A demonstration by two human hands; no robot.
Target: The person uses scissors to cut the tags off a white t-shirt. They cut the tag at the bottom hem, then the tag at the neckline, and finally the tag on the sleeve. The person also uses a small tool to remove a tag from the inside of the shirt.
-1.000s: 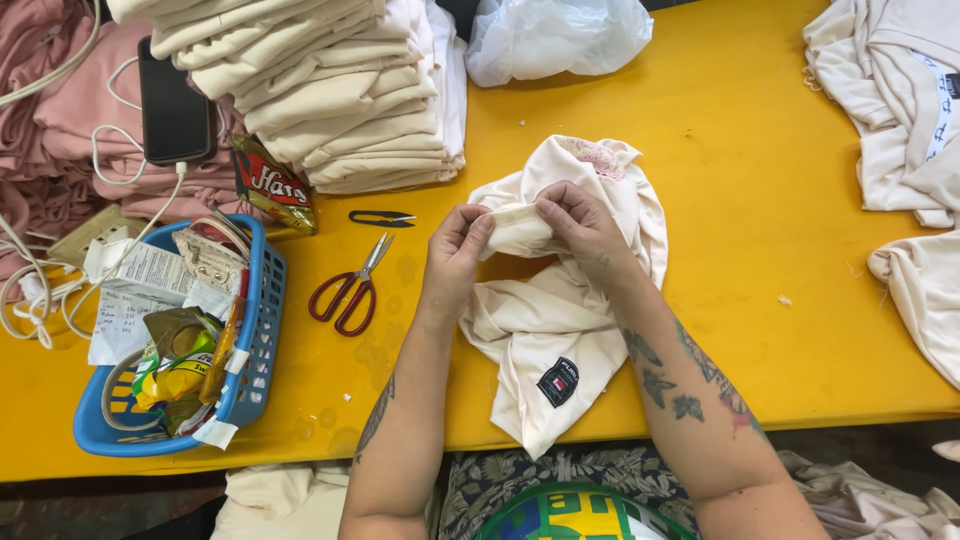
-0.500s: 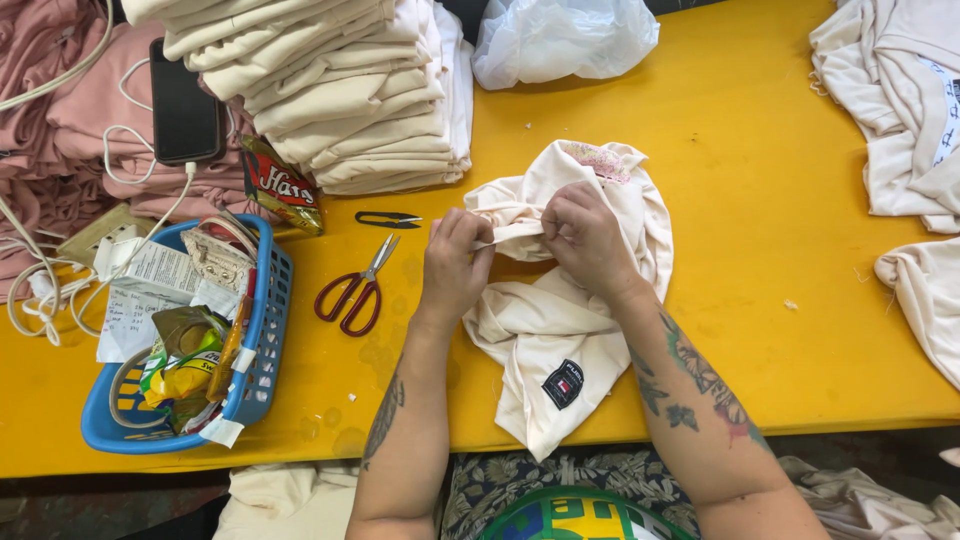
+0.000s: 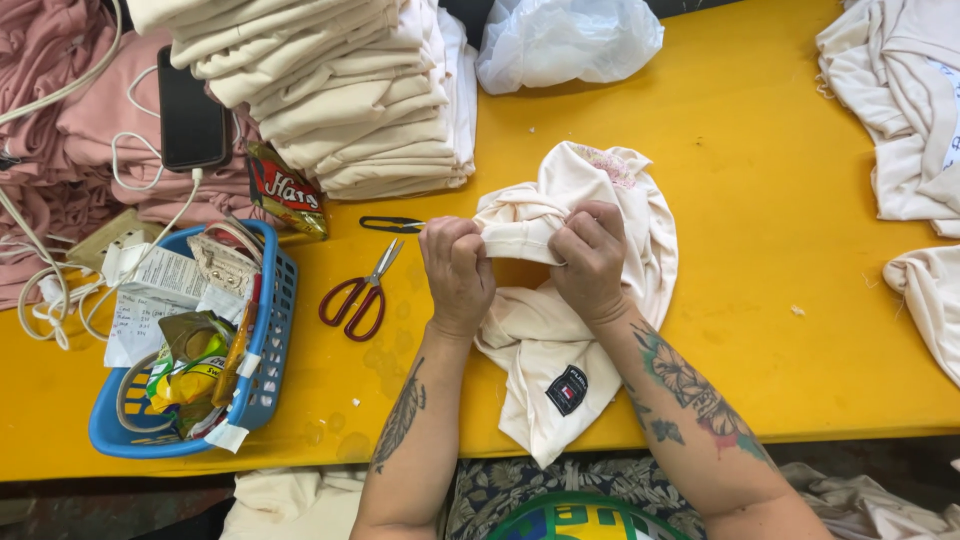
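A crumpled cream garment (image 3: 560, 340) with a small dark label lies on the yellow table (image 3: 760, 150) in front of me. My left hand (image 3: 457, 268) and my right hand (image 3: 590, 258) both grip a folded edge of it, stretched between them a little above the table. Red-handled scissors (image 3: 357, 295) lie just left of my left hand. Small black snips (image 3: 392, 224) rest beyond them.
A tall stack of folded cream garments (image 3: 340, 90) stands at the back left. A blue basket (image 3: 270, 370) of papers and wrappers sits at the left. A phone (image 3: 190, 120) lies on pink cloth (image 3: 70, 140). A clear plastic bag (image 3: 565, 40) and more cream garments (image 3: 900, 110) lie behind and right.
My hands have moved slightly apart along the garment's folded edge, pulling it taut. The view has shifted a little; nothing else has moved.
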